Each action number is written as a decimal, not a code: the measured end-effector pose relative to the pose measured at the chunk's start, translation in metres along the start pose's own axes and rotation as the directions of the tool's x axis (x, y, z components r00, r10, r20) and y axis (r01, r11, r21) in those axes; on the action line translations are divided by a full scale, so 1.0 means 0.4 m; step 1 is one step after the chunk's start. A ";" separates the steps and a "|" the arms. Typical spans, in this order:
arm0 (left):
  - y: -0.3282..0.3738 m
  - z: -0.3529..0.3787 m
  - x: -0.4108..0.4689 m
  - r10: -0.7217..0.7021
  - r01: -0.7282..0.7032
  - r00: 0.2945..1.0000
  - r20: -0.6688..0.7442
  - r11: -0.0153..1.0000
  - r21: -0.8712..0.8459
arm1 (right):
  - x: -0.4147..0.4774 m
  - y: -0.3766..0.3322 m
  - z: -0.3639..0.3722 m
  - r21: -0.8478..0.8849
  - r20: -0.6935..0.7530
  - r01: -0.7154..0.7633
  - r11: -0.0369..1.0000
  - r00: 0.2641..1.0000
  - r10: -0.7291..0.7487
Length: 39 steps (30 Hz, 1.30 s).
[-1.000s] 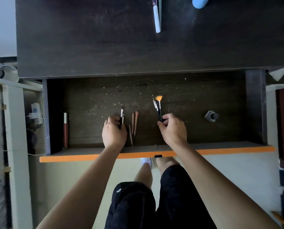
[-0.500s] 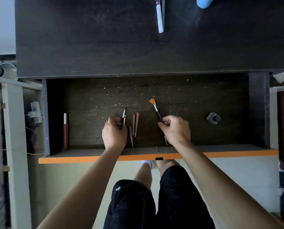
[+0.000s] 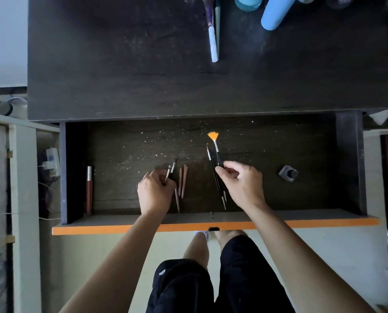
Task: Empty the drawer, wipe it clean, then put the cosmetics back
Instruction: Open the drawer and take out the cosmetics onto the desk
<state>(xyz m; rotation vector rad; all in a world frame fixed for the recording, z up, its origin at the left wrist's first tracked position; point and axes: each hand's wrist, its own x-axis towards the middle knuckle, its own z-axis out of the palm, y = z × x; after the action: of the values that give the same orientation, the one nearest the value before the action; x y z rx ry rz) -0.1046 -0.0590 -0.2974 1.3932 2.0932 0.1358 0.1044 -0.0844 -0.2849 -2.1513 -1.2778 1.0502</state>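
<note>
The dark drawer (image 3: 348, 163) with an orange front edge stands pulled out, its floor speckled with glitter dust. My right hand (image 3: 242, 182) is shut on thin black brushes (image 3: 216, 175), one with an orange fan tip (image 3: 212, 136). My left hand (image 3: 155, 192) is shut on two small dark brushes (image 3: 170, 171). Three brown pencils (image 3: 181, 181) lie between my hands on the drawer floor. A copper lip gloss tube (image 3: 89, 188) lies along the left wall. A small dark bottle (image 3: 288, 173) lies at the right.
On the dark desk top (image 3: 120, 64) above lie a white and purple brush (image 3: 212, 35), a light blue cylinder (image 3: 276, 12) and a blue jar (image 3: 248, 2). A white shelf unit (image 3: 19, 177) stands at the left. My legs are below the drawer.
My right hand has lifted the brushes slightly and the fan tip now points further up and right. My left hand's brushes have tilted a little. The view has shifted downward.
</note>
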 end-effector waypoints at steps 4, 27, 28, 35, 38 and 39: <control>0.086 -0.063 0.008 0.015 -0.033 0.997 -0.072 0.967 -0.251 | 0.031 -0.035 -0.041 0.113 -0.054 0.040 0.993 0.998 -0.034; 0.374 -0.184 0.349 0.251 -0.279 0.955 -0.160 0.943 -0.180 | 0.444 -0.222 -0.182 -0.071 -0.193 0.188 0.980 0.961 -0.198; 0.373 -0.185 0.345 0.249 -0.279 0.955 -0.159 0.939 -0.202 | 0.439 -0.219 -0.179 -0.081 -0.193 0.199 0.977 0.958 -0.212; 0.333 -0.179 0.258 0.351 -0.379 0.925 -0.148 0.887 -0.265 | 0.380 -0.212 -0.164 -0.034 -0.188 0.245 0.969 0.951 -0.246; 0.249 -0.155 0.172 0.436 -0.474 0.873 -0.221 0.865 -0.166 | 0.284 -0.174 -0.134 -0.015 -0.183 0.326 0.945 0.929 -0.323; 0.213 -0.145 0.139 0.440 -0.483 0.861 -0.256 0.864 -0.141 | 0.243 -0.159 -0.120 -0.025 -0.189 0.349 0.937 0.919 -0.347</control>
<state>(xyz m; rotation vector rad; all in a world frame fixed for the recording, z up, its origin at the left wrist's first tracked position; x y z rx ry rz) -0.0819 0.0407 -0.2400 1.7955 1.7989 0.7075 0.1351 0.0322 -0.2497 -1.8695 -1.4868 0.6842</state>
